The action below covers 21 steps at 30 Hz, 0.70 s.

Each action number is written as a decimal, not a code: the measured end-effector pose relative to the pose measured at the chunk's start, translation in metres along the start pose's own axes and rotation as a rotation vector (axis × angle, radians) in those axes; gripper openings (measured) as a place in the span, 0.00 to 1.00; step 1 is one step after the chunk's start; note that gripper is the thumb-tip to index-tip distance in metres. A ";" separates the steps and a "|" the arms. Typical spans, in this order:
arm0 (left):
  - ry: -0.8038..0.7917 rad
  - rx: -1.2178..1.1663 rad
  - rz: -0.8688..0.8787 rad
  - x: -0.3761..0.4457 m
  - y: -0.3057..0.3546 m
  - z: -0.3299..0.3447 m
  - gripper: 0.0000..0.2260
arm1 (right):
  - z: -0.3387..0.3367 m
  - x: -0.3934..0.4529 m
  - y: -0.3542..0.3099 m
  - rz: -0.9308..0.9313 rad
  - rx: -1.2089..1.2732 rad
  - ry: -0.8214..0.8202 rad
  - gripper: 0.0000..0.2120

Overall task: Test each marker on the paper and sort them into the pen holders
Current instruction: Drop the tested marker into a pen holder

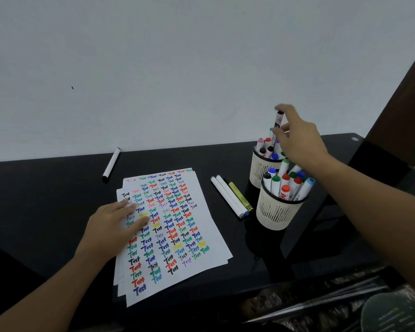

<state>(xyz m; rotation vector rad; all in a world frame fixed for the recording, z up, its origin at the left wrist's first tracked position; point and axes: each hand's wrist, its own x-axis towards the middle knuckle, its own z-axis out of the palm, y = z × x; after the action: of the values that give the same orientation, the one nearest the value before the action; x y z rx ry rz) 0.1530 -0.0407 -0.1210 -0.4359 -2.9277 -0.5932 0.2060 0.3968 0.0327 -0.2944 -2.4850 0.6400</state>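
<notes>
Pale wall [177, 68] fills the upper frame. Black glossy bench [46, 200] below it, with a dark brown post [403, 104] at far right.

Paper [211, 236], a small stack of white sheets slightly fanned, lies mid-bench, top sheet covered in rows of "Test" in black, red, blue, green, yellow and purple. Left hand [113, 226] lies flat on the sheet's left edge, fingers spread, gripping nothing.

Two cream slotted holders with dark rims stand right of the paper, touching or nearly so. Near holder [276, 212] is packed with white-barrelled markers, caps red, green, blue, black and light blue. Far holder [259, 168] behind it has markers with red, pink, black and blue caps.

Right hand [295, 137] reaches across above the far holder, fingertips pinched on a black-capped marker [279, 119], held roughly upright, its lower end among the markers in that holder. Forearm passes over the near holder and hides part of its far rim.

Between paper and holders lie three pens side by side, touching: two white pens [228, 196] and a yellow highlighter [241, 197], angled toward the bench's front. A lone white pen [111, 165] with a black cap lies apart by the wall, behind the paper's left corner.
</notes>
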 end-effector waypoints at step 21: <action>0.004 -0.070 -0.050 -0.001 -0.003 0.003 0.38 | 0.012 0.009 -0.048 -0.120 -0.166 -0.156 0.14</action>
<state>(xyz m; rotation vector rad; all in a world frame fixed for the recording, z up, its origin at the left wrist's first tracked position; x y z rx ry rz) 0.1526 -0.0426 -0.1256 -0.3690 -2.9287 -0.7036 0.1884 0.3542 0.0519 -0.1606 -2.6869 0.4228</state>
